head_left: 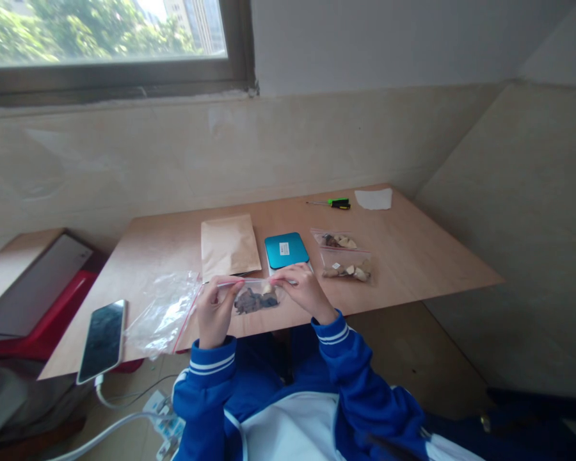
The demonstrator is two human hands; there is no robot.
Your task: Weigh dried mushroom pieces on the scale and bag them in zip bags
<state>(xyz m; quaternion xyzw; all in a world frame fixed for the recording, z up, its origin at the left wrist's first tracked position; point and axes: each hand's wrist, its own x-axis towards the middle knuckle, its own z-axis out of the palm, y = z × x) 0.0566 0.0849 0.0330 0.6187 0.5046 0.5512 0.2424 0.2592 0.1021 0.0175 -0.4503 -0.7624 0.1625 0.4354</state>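
Note:
Near the table's front edge, a small clear zip bag (255, 299) with dark pieces and a pale piece inside hangs between my two hands. My left hand (217, 307) pinches the bag's top edge at its left end. At the right end of the same edge, my right hand (304, 288) has its fingers closed. Just beyond the bag lies a teal digital scale (287, 250) with a small white label, its near part partly hidden by my right hand. To its right are two zip bags, an upper one (340, 241) and a lower one (348, 271), holding brown and pale pieces.
A brown paper envelope (230, 246) lies left of the scale. Clear plastic bags (160, 314) and a phone (102, 339) on a cable are at the left. A green-black screwdriver (338, 203) and white paper (374, 199) lie at the back of the wooden table (422, 262).

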